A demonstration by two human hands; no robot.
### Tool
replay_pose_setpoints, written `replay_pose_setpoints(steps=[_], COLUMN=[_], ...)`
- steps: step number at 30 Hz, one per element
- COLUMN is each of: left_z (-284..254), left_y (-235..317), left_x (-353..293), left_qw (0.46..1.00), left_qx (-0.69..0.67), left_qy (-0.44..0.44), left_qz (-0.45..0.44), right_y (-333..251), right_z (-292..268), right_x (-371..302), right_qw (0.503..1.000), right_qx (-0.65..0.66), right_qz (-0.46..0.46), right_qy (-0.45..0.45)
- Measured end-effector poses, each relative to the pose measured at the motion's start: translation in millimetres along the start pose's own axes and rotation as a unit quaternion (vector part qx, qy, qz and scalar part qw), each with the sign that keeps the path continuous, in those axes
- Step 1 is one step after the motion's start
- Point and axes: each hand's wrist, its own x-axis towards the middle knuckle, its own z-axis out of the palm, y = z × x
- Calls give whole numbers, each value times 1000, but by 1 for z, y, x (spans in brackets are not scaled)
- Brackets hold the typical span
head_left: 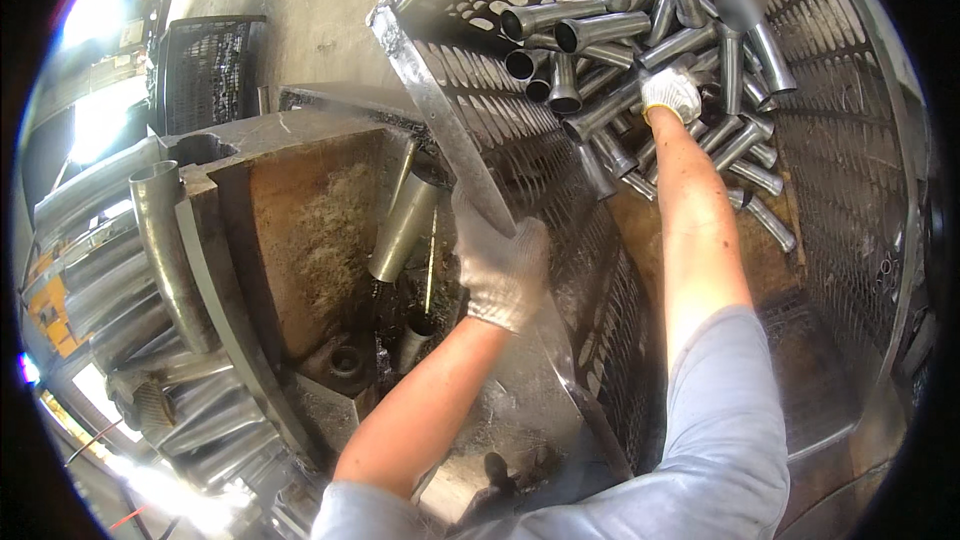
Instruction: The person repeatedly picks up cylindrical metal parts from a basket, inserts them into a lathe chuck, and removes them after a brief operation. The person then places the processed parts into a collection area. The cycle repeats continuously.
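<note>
My left hand (508,270), in a pale knit work glove, is wrapped round the metal rim (432,98) of a large perforated bin. My right arm reaches down into this bin. On the heap of flared metal tubes (603,32) lies my right hand (673,94), also gloved, its fingers pointing away and mostly out of sight. Right beside it is a shiny tube (606,112), lying slantwise; whether the hand grips this or another tube is hidden. The tubes lie at all angles, several with their wide ends facing me.
The bin's slotted far wall (835,120) bounds the right side. Left of the bin stands a rusty metal housing (310,210) with a tube (405,230) leaning inside. Further left, several larger tubes are stacked beside an upright tube (172,255). Another dark mesh crate (208,75) stands behind.
</note>
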Motion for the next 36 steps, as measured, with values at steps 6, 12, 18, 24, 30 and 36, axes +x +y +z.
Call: replay_pose_setpoints(steps=[6,12,18,24,30,36], left_z=[2,-9,-88,-259,-470,-630], left_y=[-4,7,42,-54,-253,-404], left_x=[-2,1,-119,-340,-521,-683], left_qw=[999,992,933,837,977,932], left_qx=[-2,80,65,113,-20,-220], left_qy=[13,-47,-116,-118,6,248], left_qz=[-43,-82,334,522,210,-146], right_y=[86,210,323,299,289,211], right_z=[-35,-149,-326,-370,-305,-298], right_x=[29,-84,-392,-609,-805,-977], right_qw=[983,743,766,774,692,649], right_qx=[180,624,505,270,381,296], right_qz=[-22,-91,-263,-363,-254,-480], right_qy=[-26,-225,-298,-444,-558,-510])
